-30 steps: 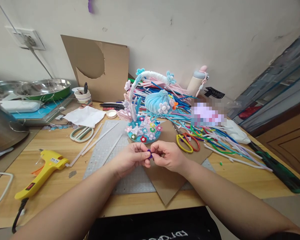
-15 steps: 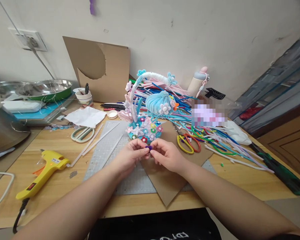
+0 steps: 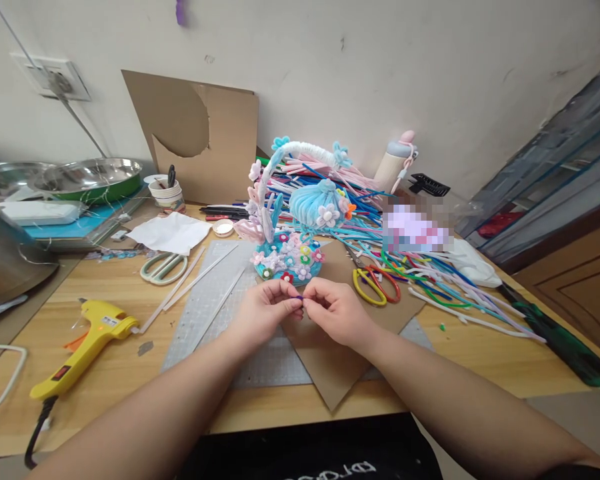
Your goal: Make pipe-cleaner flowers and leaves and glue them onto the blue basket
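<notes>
Between my fingertips is a small dark purple piece (image 3: 301, 298), fuzzy like pipe cleaner and mostly hidden. My left hand (image 3: 271, 308) pinches it from the left, and my right hand (image 3: 333, 308) pinches it from the right, thumbs nearly meeting. Just beyond my hands stands a pipe-cleaner decoration: a round blue base (image 3: 310, 272) covered in small flowers, with a curved white-and-blue arm (image 3: 300, 148). From that arm hangs a light blue shell-like shade (image 3: 313, 201) with flowers on its side.
Left lie a yellow glue gun (image 3: 87, 347), pale-handled scissors (image 3: 164, 268) and glue sticks. A cardboard sheet (image 3: 333, 373) covers part of a grey cutting mat (image 3: 195, 333). Yellow-and-red scissors (image 3: 370, 287) and many pipe cleaners (image 3: 445, 280) lie right. A bottle (image 3: 397, 163) stands at the back.
My fingertips have closed in tighter around the purple piece, so less of it shows. The view has shifted slightly; the things on the table have stayed in place.
</notes>
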Tool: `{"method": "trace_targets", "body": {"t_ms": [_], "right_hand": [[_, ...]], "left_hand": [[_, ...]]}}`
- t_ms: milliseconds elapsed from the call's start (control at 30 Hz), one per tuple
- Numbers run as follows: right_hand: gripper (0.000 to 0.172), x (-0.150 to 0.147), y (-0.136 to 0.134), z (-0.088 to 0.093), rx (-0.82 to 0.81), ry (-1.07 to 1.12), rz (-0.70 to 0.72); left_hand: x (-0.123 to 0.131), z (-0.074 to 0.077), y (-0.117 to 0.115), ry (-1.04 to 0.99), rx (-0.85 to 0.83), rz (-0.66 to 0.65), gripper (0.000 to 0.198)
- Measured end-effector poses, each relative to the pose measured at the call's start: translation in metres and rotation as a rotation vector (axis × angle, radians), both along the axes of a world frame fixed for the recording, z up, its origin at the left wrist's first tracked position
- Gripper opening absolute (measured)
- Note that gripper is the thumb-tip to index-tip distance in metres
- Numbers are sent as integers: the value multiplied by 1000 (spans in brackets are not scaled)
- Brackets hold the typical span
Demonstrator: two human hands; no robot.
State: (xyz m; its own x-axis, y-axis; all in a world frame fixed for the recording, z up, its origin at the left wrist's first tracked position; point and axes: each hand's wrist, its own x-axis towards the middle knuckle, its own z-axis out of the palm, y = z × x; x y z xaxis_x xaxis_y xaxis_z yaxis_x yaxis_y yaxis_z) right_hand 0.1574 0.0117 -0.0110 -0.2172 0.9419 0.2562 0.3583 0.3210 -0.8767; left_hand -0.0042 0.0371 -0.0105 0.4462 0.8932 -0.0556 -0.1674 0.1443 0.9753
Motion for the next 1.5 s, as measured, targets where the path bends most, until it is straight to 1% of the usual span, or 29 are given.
{"method": "trace_targets", "body": {"t_ms": [67, 133, 167, 233, 300, 367, 433, 533, 633, 767, 867, 1000, 1167, 1300, 1500], "right_hand": [[14, -3, 0, 1, -112, 112, -17], [12, -5, 1, 2, -246, 209, -6], [12, -6, 2, 2, -301, 238, 9], [11, -5, 3, 1, -344, 271, 42], [10, -3, 4, -1, -298, 287, 84], [11, 1, 6, -5, -203, 272, 120], [11, 5, 7, -9, -119, 224, 138], [9, 9, 8, -13, -44, 165, 132], [9, 11, 8, -12, -40, 149, 134], [12, 6, 7, -7, -155, 219, 151], [15, 1, 5, -4, -251, 321, 135], [14, -4, 2, -1, -311, 384, 125], [14, -6, 1, -3, -304, 409, 99], [13, -6, 1, -4, -296, 396, 104], [12, -5, 0, -3, -294, 369, 99]], "left_hand": [[1, 1, -3, 64, 119, 46, 8], [1, 2, -4, 100, 175, 75, 6], [0, 2, -4, 88, 150, 72, 7], [-1, 2, -2, 9, 12, 38, 13], [-2, 1, 1, -93, -144, -5, 20], [-4, -1, 4, -176, -260, -36, 23], [-5, -3, 5, -238, -340, -69, 22], [-7, -4, 6, -278, -460, -138, 16], [-8, -2, 6, -284, -579, -179, 8], [-9, 0, 6, -325, -659, -219, 5], [-10, -1, 6, -352, -666, -271, 8], [-12, -7, 6, -371, -617, -312, 13], [-12, -11, 6, -358, -555, -327, 15], [-11, -10, 6, -348, -523, -332, 17], [-11, -8, 5, -341, -520, -331, 18]]}}
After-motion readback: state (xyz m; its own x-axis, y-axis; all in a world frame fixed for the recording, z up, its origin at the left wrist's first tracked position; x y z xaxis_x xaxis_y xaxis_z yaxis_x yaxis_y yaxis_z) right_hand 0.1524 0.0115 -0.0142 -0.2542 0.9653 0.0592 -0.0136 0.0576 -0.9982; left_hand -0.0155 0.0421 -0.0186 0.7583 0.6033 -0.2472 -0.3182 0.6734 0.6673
